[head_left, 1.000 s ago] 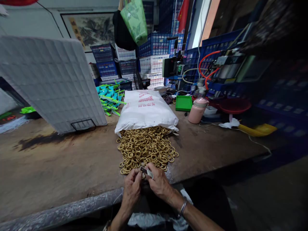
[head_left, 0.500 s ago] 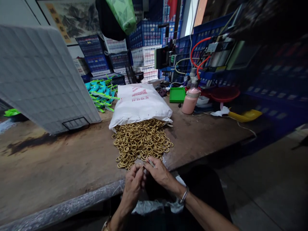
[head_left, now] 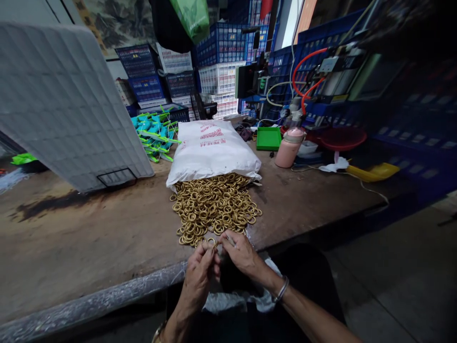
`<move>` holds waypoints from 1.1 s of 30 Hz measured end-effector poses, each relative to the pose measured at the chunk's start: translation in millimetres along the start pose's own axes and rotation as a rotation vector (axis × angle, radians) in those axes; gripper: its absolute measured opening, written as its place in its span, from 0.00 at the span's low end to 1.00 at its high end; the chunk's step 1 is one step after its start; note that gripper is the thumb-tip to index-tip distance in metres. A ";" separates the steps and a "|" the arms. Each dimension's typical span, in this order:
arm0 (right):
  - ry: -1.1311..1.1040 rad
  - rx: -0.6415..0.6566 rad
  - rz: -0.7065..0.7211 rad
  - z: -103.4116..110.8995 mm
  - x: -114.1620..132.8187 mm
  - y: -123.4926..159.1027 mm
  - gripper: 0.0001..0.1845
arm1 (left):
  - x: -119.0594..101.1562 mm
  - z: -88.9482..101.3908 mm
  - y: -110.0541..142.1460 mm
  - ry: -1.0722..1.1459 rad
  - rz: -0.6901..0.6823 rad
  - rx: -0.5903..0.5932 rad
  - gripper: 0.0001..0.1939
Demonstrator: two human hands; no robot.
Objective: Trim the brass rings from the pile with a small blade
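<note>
At the table's front edge, my left hand is closed in a pinch on what looks like a brass-coloured ring, mostly covered by fingers. My right hand meets it fingertip to fingertip, also closed. A slim grey metal piece shows between its thumb and fingers; its kind is unclear. Just beyond both hands lies a heap of brass-coloured rings. They spread out of the mouth of a white woven sack with red print, lying flat on the table.
A tall pale ribbed panel leans at the left of the wooden table. Green and blue plastic pieces lie behind it. Towards the right are a green tray, a pink bottle and a yellow scoop. Stacked crates fill the back.
The view has shifted slightly, so the scene sits a little further right. Both hands stay together at the table edge, with their fingertips only slightly moved.
</note>
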State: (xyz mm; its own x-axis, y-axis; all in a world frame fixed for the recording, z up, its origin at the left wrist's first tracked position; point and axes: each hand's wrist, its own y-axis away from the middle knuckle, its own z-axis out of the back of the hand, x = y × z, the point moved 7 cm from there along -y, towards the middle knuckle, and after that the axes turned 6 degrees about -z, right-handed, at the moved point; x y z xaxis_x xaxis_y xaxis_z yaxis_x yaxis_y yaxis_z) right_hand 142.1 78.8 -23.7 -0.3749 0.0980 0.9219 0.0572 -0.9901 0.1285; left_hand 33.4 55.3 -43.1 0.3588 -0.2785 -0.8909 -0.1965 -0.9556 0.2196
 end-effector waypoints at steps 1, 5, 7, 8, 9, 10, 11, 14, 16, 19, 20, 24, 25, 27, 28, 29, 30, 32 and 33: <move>0.071 -0.002 0.043 -0.1 1.9 2.2 0.11 | 0.0 2.0 -0.8 -0.020 -0.012 -0.014 0.16; 0.333 0.060 0.191 -9.6 5.5 12.2 0.08 | -0.9 6.1 -4.3 -0.121 -0.086 -0.011 0.15; 0.451 0.055 0.213 -13.1 3.6 14.9 0.08 | -0.1 6.9 -5.8 -0.149 -0.104 -0.004 0.15; 0.496 0.054 0.217 -14.6 2.6 15.6 0.09 | 0.4 7.2 -6.1 -0.159 -0.105 -0.007 0.15; 0.534 0.050 0.217 -15.5 1.6 15.7 0.10 | 0.6 7.7 -6.0 -0.170 -0.102 -0.015 0.15; 0.570 0.050 0.209 -15.9 0.4 15.4 0.12 | 0.2 8.0 -5.2 -0.184 -0.098 -0.025 0.15; 0.608 0.050 0.193 -15.6 -1.2 14.5 0.13 | -0.6 8.1 -3.6 -0.196 -0.093 -0.036 0.15; 0.713 0.044 0.110 -10.9 -7.9 8.4 0.13 | -3.7 5.7 5.5 -0.204 -0.061 -0.027 0.16; 0.752 0.018 0.066 -6.6 -10.8 2.9 0.12 | -3.9 3.2 13.0 -0.149 -0.034 0.019 0.15; 0.750 -0.039 0.064 -6.7 -9.5 -4.3 0.11 | 1.3 5.9 19.8 0.026 0.019 0.051 0.13; 0.741 -0.054 0.079 -9.2 -7.9 -6.0 0.10 | 4.2 9.6 20.1 0.089 0.038 0.033 0.12; 0.730 -0.091 0.115 -24.4 -4.5 -9.9 0.11 | 12.0 26.5 15.8 0.262 0.078 -0.085 0.11; 0.735 -0.094 0.124 -28.1 -4.6 -10.3 0.13 | 11.8 28.9 14.3 0.291 0.079 -0.100 0.11; 0.746 -0.112 0.139 -33.1 -6.2 -10.8 0.19 | 9.7 31.3 11.5 0.346 0.084 -0.108 0.09; 0.747 -0.117 0.146 -35.1 -7.7 -11.0 0.22 | 8.8 31.8 10.4 0.374 0.093 -0.106 0.09; 0.746 -0.123 0.146 -36.4 -9.7 -11.4 0.23 | 8.4 32.1 9.4 0.401 0.106 -0.103 0.09; 0.747 -0.127 0.143 -37.6 -12.0 -12.0 0.23 | 8.7 32.3 8.5 0.425 0.123 -0.100 0.10; 0.758 -0.139 0.129 -38.6 -16.5 -13.6 0.22 | 11.7 34.0 7.1 0.456 0.165 -0.113 0.12; 0.766 -0.144 0.128 -38.7 -17.9 -14.4 0.21 | 13.9 35.4 6.4 0.461 0.184 -0.131 0.11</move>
State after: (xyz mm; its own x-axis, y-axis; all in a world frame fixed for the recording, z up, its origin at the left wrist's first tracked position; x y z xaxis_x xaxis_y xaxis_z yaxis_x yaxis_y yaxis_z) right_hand 112.1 87.5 -56.2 -0.9095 -0.0624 0.4111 0.0419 -0.9974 -0.0586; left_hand 4.8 48.7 -68.2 0.7002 -0.4285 -0.5711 -0.1890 -0.8826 0.4305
